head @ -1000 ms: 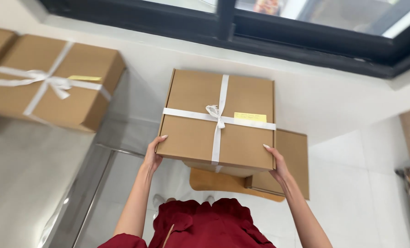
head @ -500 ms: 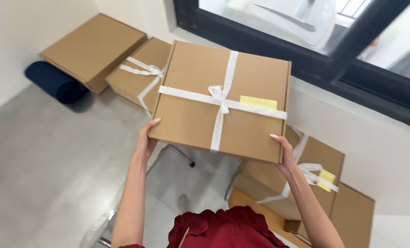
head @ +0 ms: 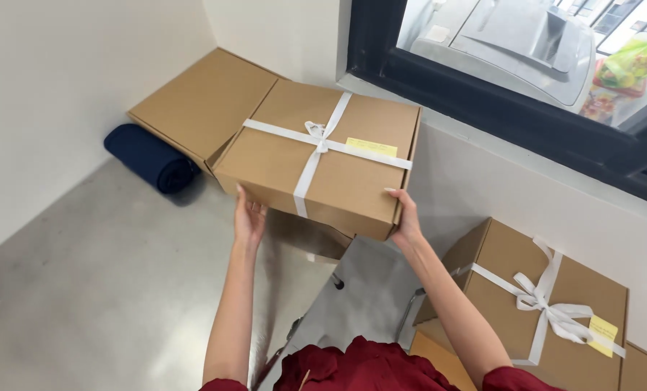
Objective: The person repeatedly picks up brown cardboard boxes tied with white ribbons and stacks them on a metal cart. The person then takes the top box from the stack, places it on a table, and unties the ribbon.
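Cardboard box [head: 316, 163] with white ribbon [head: 316, 148] tied crosswise and yellow label [head: 371, 147] on lid: you hold it up off floor, near wall under dark window frame [head: 497, 108]. Your left hand [head: 249, 217] spread flat against box's near left side; your right hand [head: 407, 217] cupped round its near right corner. Behind it, plain flat box [head: 193, 105] in floor corner, rolled navy cloth [head: 149, 158] just beside. Second ribboned box [head: 548, 304] at right, by wall. Grey floor [head: 106, 289] below.
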